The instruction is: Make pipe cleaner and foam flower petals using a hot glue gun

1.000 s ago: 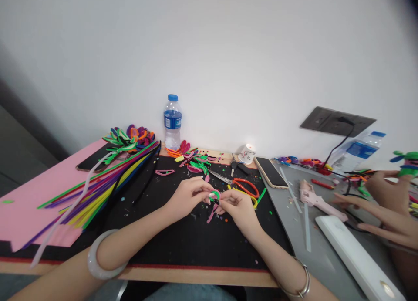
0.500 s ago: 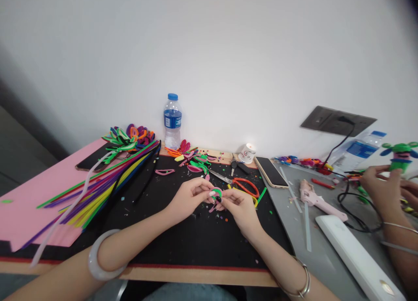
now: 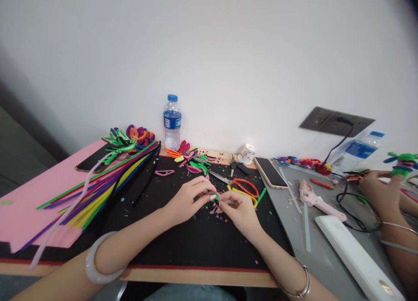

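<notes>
Over the middle of the black mat, my left hand and my right hand meet at the fingertips. Both pinch a small curled pipe cleaner piece in green and pink, partly hidden by the fingers. Pink bits show just below it. Right behind my right hand lie scissors with orange handles, a bent yellow pipe cleaner and a short green strip. A pink loop rests behind my left hand, near a pile of green and pink loops.
Left, long pipe cleaners lie across pink card. A water bottle and paper cup stand by the wall. Rightward are a phone, a glue gun, a white case and a co-worker's hand holding a green figure.
My fingers have shifted slightly around the small piece, and its green ring is now less visible. At right, the co-worker's figure has turned and moved a little lower.
</notes>
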Demonstrator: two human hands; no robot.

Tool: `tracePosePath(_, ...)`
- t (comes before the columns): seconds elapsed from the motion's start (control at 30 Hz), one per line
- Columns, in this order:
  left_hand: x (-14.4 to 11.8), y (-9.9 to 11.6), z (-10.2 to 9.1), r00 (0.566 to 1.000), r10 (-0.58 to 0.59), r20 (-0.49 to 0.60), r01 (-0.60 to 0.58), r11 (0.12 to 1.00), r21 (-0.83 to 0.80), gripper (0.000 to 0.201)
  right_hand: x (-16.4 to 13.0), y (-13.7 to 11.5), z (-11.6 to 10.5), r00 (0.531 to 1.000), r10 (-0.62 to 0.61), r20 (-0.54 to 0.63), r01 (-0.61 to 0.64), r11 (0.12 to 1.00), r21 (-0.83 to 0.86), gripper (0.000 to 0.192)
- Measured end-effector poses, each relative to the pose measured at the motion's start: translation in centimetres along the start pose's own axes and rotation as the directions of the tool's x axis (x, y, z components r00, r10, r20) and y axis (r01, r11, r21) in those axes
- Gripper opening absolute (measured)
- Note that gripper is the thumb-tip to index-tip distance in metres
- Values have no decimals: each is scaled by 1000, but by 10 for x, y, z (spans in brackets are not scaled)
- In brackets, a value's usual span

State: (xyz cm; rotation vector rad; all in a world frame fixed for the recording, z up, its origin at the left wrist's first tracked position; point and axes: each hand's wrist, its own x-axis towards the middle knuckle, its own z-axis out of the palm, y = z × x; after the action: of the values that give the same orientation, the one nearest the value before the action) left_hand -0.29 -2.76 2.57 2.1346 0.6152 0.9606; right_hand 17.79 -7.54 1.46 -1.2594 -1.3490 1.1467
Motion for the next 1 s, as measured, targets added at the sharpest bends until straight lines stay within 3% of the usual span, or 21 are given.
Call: tracePosePath(1.0,-1,-3,1,989,147,-19,-142,976,168,16,-4,-5,2,1000,-8,7,8,1000,1,15)
